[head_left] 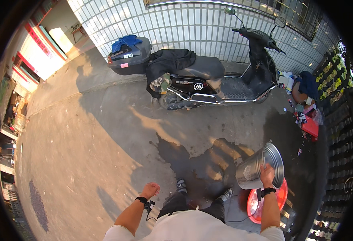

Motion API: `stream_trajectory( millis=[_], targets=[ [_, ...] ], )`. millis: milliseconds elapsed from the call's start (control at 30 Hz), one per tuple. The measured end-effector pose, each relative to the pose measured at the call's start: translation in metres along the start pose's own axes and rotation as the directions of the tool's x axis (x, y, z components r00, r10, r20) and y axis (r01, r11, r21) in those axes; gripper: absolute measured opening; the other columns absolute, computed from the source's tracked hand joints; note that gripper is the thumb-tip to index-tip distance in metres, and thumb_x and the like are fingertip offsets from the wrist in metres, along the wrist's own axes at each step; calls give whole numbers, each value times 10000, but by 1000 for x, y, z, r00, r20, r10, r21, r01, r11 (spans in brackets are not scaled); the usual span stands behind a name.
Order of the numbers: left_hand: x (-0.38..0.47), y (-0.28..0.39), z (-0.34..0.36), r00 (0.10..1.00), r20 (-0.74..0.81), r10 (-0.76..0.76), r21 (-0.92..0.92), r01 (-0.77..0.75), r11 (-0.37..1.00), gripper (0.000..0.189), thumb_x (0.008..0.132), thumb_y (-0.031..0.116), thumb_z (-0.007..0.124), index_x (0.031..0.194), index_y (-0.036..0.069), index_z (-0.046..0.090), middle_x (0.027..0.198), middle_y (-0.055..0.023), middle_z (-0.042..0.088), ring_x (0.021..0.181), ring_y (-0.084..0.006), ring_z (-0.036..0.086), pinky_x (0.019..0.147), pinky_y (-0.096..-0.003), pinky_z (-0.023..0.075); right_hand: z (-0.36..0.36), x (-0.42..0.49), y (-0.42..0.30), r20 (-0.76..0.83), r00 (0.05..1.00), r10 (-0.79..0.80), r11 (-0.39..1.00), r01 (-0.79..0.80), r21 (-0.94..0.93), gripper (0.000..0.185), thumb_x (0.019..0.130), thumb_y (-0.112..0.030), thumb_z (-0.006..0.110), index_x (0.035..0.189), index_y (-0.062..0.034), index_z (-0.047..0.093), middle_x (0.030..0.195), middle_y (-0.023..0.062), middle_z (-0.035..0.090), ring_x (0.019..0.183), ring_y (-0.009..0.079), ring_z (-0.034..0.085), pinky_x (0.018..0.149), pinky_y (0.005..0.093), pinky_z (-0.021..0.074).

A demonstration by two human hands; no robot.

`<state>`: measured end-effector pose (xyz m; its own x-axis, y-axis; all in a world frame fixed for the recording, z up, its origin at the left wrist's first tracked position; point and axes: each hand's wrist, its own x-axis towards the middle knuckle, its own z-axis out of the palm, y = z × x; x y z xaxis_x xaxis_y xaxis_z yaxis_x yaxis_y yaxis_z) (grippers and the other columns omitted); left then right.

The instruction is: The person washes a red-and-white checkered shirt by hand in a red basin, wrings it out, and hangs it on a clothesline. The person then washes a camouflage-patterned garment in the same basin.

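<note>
My right hand [267, 174] grips a metal bucket [250, 171] by its rim or handle; which of the two I cannot tell. The bucket lies tilted on its side in the air or against a red plastic basin [251, 208], its ringed base or mouth facing right. Something pale, perhaps suds or water, shows in the basin, partly hidden by my right forearm. My left hand [151, 190] hangs over the concrete at the left of my legs, fingers loosely bent, holding nothing. Both wrists wear black straps with small devices and cables.
Wet concrete [200, 159] spreads before my feet. A black scooter [203, 78] with a rear box [131, 60] stands along the tiled wall [188, 33]. A red container [310, 126] and litter lie at the right, beside a dark slatted fence [342, 141].
</note>
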<state>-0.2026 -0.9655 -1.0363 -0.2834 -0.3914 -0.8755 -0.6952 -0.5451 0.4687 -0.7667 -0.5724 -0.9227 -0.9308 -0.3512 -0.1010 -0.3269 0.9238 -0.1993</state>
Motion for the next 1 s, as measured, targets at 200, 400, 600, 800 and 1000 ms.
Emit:
stream_trajectory(
  millis=[200, 400, 600, 800, 1000],
  targets=[
    [-38, 138, 4, 925, 326, 197, -234, -123, 965, 463, 1039, 390, 734, 1332, 41, 652, 1234, -117, 745, 1067, -207, 729, 927, -389, 602, 19, -10, -229, 154, 859, -489, 872, 472, 131, 331, 994, -365, 722, 891, -63, 634, 808, 242, 708, 809, 513, 681, 691, 607, 525],
    [-45, 217, 30, 912, 403, 81, -569, 180, 803, 743, 983, 688, 675, 1297, 16, 638, 1200, -155, 735, 1110, -271, 726, 919, -447, 611, 76, -51, -428, 139, 456, -879, 476, 817, 325, 220, 934, -263, 742, 876, -68, 657, 803, 152, 720, 754, 394, 718, 624, 504, 555],
    [-2, 190, -39, 998, 33, -55, -912, 53, 407, 356, 1083, 489, 550, 1105, 162, 688, 1061, -24, 743, 982, -217, 741, 866, -411, 615, 128, -110, -555, -36, 17, -999, -3, 879, 478, 110, 851, -181, 699, 894, -79, 707, 795, 82, 749, 742, 297, 748, 708, 452, 576],
    [24, 131, -101, 981, -83, -174, -981, -50, 189, 312, 1060, 235, 484, 1235, 38, 651, 1179, -152, 733, 1111, -319, 721, 1006, -455, 580, 131, -99, -598, -192, -103, -976, -179, 881, 438, 198, 862, -196, 713, 965, -28, 736, 1107, 194, 703, 1227, 304, 626, 1080, 460, 465],
    [38, 45, -154, 846, -257, -467, -966, -204, 161, 353, 1030, 120, 483, 1330, -52, 555, 1221, -261, 677, 1108, -429, 700, 933, -580, 605, 133, 50, -528, 413, 189, -891, 420, 689, 591, 345, 969, -234, 733, 1227, -6, 716, 1159, 207, 764, 1101, 422, 705, 971, 502, 556]
  ],
)
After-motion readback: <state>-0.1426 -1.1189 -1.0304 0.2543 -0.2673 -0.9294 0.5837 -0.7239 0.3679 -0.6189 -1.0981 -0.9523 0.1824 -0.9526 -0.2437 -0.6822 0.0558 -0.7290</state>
